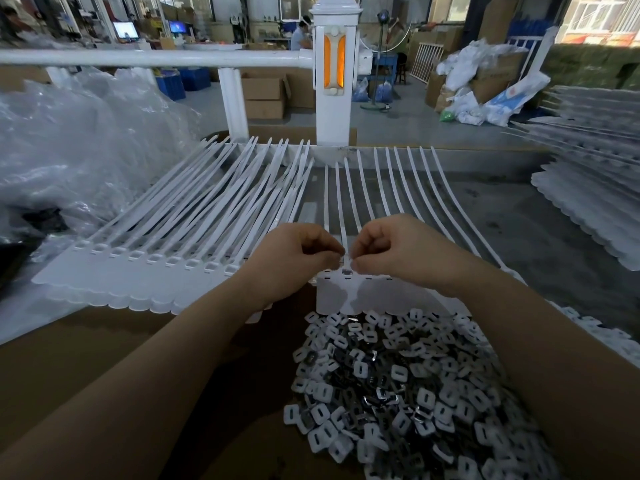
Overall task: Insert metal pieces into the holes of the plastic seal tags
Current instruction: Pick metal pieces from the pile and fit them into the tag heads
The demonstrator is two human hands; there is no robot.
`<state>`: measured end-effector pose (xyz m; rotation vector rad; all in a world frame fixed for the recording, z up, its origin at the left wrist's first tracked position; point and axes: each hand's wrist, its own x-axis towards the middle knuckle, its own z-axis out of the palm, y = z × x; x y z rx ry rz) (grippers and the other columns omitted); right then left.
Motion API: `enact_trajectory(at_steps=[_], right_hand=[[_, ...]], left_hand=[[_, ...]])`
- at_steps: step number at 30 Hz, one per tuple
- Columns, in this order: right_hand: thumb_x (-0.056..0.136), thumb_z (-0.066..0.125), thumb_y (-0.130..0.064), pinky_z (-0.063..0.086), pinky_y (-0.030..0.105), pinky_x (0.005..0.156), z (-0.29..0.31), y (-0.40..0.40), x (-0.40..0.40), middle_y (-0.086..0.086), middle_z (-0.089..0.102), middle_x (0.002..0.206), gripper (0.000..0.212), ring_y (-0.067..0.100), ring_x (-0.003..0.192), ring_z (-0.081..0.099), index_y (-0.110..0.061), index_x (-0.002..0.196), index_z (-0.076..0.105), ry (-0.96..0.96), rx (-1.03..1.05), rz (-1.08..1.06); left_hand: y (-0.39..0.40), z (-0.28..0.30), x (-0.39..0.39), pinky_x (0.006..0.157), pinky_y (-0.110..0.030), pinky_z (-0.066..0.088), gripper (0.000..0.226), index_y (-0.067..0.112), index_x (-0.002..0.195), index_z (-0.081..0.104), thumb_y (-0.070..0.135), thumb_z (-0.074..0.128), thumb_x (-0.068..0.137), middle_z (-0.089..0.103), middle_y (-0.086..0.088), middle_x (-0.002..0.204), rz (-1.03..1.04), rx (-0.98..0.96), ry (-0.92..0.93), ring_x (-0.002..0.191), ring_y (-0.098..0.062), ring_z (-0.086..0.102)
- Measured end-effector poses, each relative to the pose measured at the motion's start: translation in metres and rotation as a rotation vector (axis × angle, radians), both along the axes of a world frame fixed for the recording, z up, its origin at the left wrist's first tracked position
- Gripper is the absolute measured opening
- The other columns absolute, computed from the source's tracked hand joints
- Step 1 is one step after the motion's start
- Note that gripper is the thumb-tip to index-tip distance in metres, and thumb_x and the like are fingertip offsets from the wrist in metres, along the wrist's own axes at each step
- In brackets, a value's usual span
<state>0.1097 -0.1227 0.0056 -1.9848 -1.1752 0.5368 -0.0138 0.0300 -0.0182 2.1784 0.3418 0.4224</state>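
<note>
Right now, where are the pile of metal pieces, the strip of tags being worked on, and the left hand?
pile of metal pieces [408,386], head view, middle of the heap.
strip of tags [384,292], head view, flat white face.
left hand [294,251], head view, back of hand.

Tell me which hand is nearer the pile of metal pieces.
Right. The right hand sits directly above the pile of metal pieces; the left hand lies above and off to the pile's left.

Grey workshop floor, white railing, stacked cardboard boxes, bright windows behind.
</note>
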Motion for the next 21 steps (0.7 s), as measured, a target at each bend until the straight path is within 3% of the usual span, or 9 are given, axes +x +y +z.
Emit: enact_trajectory(at_steps=[7, 10, 14, 17, 21], right_hand=[[0.081, 0.077, -0.015, 0.048, 0.011, 0.056, 0.0009, -0.0008, -0.0004, -0.004, 0.075, 0.077, 0.009, 0.006, 0.068, 0.069, -0.019, 0.087, 0.071, 0.077, 0.097, -0.034], [0.082, 0.076, -0.015, 0.045, 0.009, 0.052, 0.0009, 0.0001, -0.0008, -0.003, 0.075, 0.075, 0.008, 0.002, 0.060, 0.064, -0.018, 0.087, 0.071, 0.110, 0.129, -0.042], [0.083, 0.077, -0.018, 0.044, 0.011, 0.052, 0.0014, 0.0012, 0.0005, -0.002, 0.075, 0.077, 0.015, 0.002, 0.059, 0.062, -0.016, 0.093, 0.066, 0.138, 0.138, -0.055], [0.081, 0.078, -0.020, 0.045, 0.013, 0.052, 0.0015, 0.0015, 0.0016, -0.001, 0.075, 0.078, 0.019, 0.004, 0.060, 0.062, -0.015, 0.094, 0.064, 0.144, 0.142, -0.073], [0.087, 0.070, -0.016, 0.045, 0.018, 0.053, 0.0012, 0.0005, 0.0016, -0.001, 0.075, 0.078, 0.004, 0.006, 0.061, 0.062, -0.017, 0.090, 0.067, 0.122, 0.134, -0.054]], left_hand=[[-0.0002, 0.0034, -0.0037, 0.065, -0.017, 0.050, 0.021, 0.016, 0.096, 0.072, 0.008, 0.078, 0.078, 0.077, -0.002, 0.089, -0.121, -0.313, 0.000, 0.077, -0.011, 0.070], [-0.0015, 0.0036, -0.0027, 0.067, -0.023, 0.055, 0.023, 0.013, 0.092, 0.067, 0.004, 0.080, 0.075, 0.076, -0.001, 0.085, -0.107, -0.283, -0.065, 0.077, -0.014, 0.071], [-0.0040, 0.0039, -0.0026, 0.081, -0.038, 0.058, 0.020, 0.009, 0.090, 0.065, 0.001, 0.078, 0.078, 0.076, -0.004, 0.086, -0.137, -0.206, -0.173, 0.081, -0.023, 0.072], [-0.0049, 0.0043, -0.0021, 0.084, -0.039, 0.059, 0.017, 0.006, 0.095, 0.070, -0.001, 0.075, 0.081, 0.076, -0.005, 0.089, -0.146, -0.164, -0.198, 0.086, -0.023, 0.072], [-0.0049, 0.0030, -0.0009, 0.077, -0.029, 0.059, 0.010, 0.008, 0.092, 0.073, 0.008, 0.075, 0.082, 0.076, -0.003, 0.085, -0.085, -0.177, -0.170, 0.080, -0.019, 0.072]])
